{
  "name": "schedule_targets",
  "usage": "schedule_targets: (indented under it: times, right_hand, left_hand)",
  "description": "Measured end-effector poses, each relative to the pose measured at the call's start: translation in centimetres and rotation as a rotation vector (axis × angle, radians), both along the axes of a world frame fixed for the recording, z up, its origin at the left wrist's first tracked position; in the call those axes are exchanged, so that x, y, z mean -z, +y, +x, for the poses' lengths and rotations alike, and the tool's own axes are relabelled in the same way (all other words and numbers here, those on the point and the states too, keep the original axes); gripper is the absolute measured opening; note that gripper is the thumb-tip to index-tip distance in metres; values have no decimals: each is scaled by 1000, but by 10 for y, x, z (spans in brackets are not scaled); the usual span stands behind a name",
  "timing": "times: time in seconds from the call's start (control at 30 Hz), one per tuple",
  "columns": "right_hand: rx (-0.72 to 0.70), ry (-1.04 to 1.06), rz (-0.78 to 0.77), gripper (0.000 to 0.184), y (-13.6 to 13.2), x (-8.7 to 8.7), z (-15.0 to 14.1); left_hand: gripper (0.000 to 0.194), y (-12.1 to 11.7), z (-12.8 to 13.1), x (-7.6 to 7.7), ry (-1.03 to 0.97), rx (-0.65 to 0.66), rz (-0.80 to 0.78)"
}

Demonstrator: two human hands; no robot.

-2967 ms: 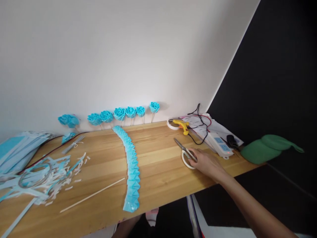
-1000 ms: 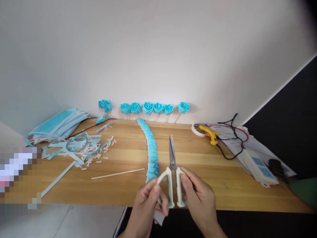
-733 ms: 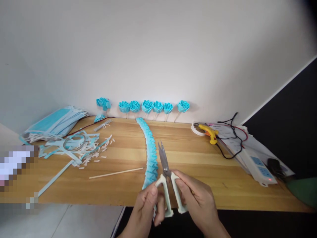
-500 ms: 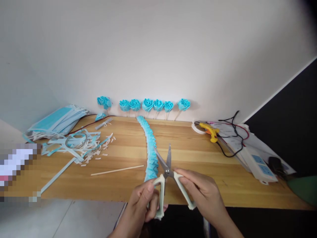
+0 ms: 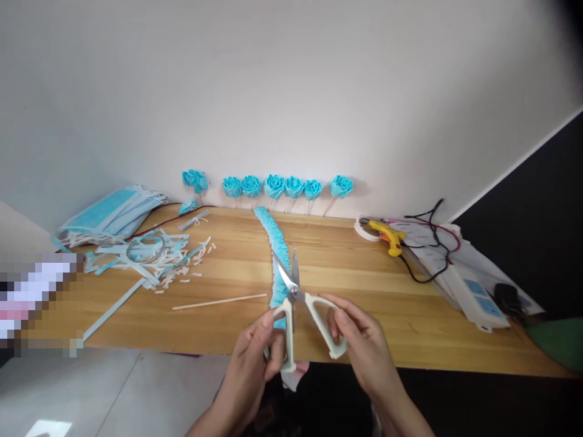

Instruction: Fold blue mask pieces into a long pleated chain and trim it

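Observation:
A pair of scissors with pale handles is held up over the table's front edge, its blades spread and pointing away from me. My left hand grips the left handle between thumb and fingers. Around the right handle close the fingers of my right hand. Behind the scissors a long pleated blue strip runs across the table toward the wall, its near part partly covered by the scissors. A thin wooden stick lies to the left of the strip.
Several blue flowers on sticks lean along the wall. At left are a stack of face masks, mask scraps and a ring of tape. At right lie a yellow glue gun, cables and a white power strip.
Both hands and the scissors have shifted up and slightly left in view, and the blades are a little closer together. The whole scene has also shifted slightly with the camera.

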State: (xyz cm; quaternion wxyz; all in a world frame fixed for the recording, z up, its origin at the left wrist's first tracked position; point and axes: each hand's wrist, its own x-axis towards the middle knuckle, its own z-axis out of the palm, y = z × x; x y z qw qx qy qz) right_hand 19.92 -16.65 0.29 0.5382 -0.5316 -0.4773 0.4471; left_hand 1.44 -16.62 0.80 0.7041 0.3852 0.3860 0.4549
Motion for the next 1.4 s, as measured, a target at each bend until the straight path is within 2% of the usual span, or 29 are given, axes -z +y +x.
schedule_targets:
  times: [0.13, 0.4, 0.57, 0.7, 0.83, 0.97, 1.07, 1.17, 1.27, 1.4]
  right_hand:
    - [-9, 124, -29, 37, -1, 9, -8]
    - [32, 285, -112, 45, 0, 3, -30]
    - [68, 375, -135, 37, -4, 17, -37]
    - [81, 462, -201, 40, -10, 24, -43]
    - [68, 525, -283, 49, -11, 21, -49]
    - [43, 526, -265, 48, -9, 20, -48]
    - [14, 527, -274, 47, -10, 17, -42]
    - [-31, 530, -313, 49, -13, 10, -39]
    - [-45, 521, -352, 51, -16, 4, -39]
    - [-41, 491, -338, 50, -20, 5, -40]
  left_hand:
    - [51, 1, 4, 5, -28, -30, -1]
    - [51, 2, 10, 5, -41, -64, 20]
    - [51, 2, 12, 9, -55, -85, 27]
    - [48, 2, 13, 14, -104, -77, 28]
    - [45, 2, 15, 18, -87, -110, 37]
    - [48, 7, 11, 21, -81, -91, 70]
    - [36, 14, 3, 21, -63, -121, 82]
    - [35, 25, -5, 16, -50, -153, 82]
    - [39, 38, -6, 5, -64, -156, 120]
    - [41, 53, 1, -12, -131, -150, 96]
